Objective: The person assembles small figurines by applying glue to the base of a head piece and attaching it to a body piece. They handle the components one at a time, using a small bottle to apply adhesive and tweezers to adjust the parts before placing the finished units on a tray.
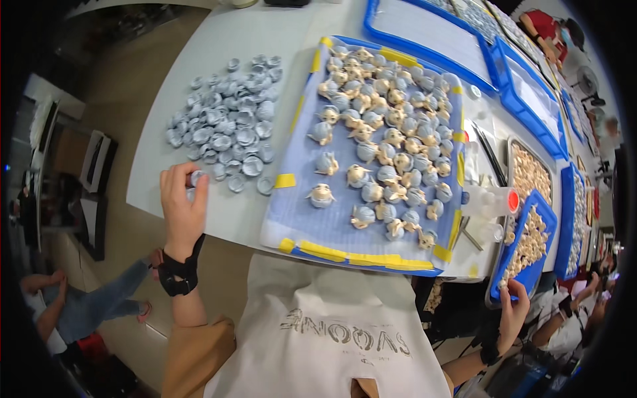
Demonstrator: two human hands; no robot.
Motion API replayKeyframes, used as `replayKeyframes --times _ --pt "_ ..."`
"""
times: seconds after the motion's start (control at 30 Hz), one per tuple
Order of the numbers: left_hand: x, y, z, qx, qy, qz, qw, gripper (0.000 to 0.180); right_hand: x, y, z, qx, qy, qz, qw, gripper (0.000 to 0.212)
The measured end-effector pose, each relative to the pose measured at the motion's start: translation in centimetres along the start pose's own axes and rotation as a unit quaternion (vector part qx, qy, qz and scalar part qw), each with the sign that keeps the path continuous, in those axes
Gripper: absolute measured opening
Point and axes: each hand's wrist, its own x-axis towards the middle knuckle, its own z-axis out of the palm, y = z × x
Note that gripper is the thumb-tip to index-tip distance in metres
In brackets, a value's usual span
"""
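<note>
Left hand was over the near edge of a smooth white table, thumb and fingers closed on a small grey-blue shell, rounded and dull-surfaced. Just beyond it lay a loose heap of grey-blue cups, hollow, thin-walled, some showing their insides. Right hand, well apart, was at the near corner of a blue plastic tray, its thumb and forefinger pinched on a small cream piece; irregular, knobbly cream parts were spread inside. Between the hands sat a large tray lined with a pale blue sheet, held by strips of yellow tape. On it stood and lay many little figure heads, cream faces with pointed ears under round grey-blue caps, crowded toward the far end, sparser nearer me. A black wrist wrap circled the left wrist.
</note>
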Motion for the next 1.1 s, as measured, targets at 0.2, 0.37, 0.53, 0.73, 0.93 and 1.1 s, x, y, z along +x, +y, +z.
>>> replayKeyframes --times 0.2,0.37,0.53,0.73,0.93,1.1 --pt "-0.8 -0.6 0.6 -0.081 0.069 -0.047 0.993 0.014 0.6 -0.3 0.3 0.000 -0.002 -0.020 1.000 0.012" --pt "-1.0 -1.6 0.5 -0.152 0.127 -0.067 0.978 0.016 0.4 0.2 0.7 0.042 0.025 -0.030 0.998 0.011" --pt "0.1 -0.7 -2.5 -0.433 0.056 -0.205 0.876 0.016 0.2 1.6 -0.3 0.143 0.073 -0.043 0.986 0.014" --pt "2.8 -1.5 -2.9 -0.158 -0.067 -0.030 0.985 0.020 -1.9 -2.2 -0.1 0.206 0.239 -0.042 0.948 0.016" --pt "2.7 -0.5 -3.9 -0.033 -0.144 -0.031 0.989 0.029 -4.7 -8.9 4.0 0.404 0.004 -0.218 0.888 0.025" --pt "1.9 -1.0 -1.9 -0.031 -0.064 0.029 0.997 0.023 -4.2 -12.2 7.4 0.501 -0.213 -0.127 0.829 0.023"
